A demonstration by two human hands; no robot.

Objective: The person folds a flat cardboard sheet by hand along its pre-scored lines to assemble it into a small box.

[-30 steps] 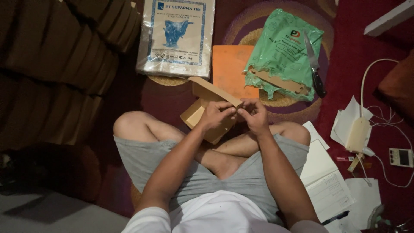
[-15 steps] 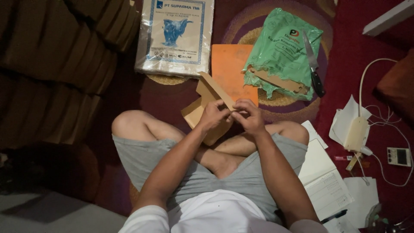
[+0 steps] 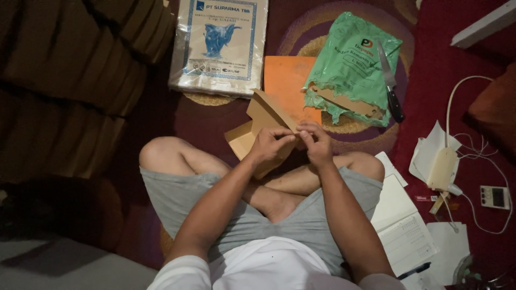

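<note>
Both hands (image 3: 294, 144) pinch brown paper piece (image 3: 257, 128) over lap.

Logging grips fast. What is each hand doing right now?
Left hand: closed, pinching the brown cardboard piece.
Right hand: closed, fingers pinching the same cardboard piece at its edge.

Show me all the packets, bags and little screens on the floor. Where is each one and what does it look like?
Clear plastic packet: top middle, flat rectangle, white sheet with blue picture and border.
Green plastic bag: top right, crumpled and torn, dark print, brown card poking out.
Small white device: far right on the red carpet, boxy, with a little dark screen, by white cables.
Brown cardboard piece: middle, folded, held in both hands.
</note>
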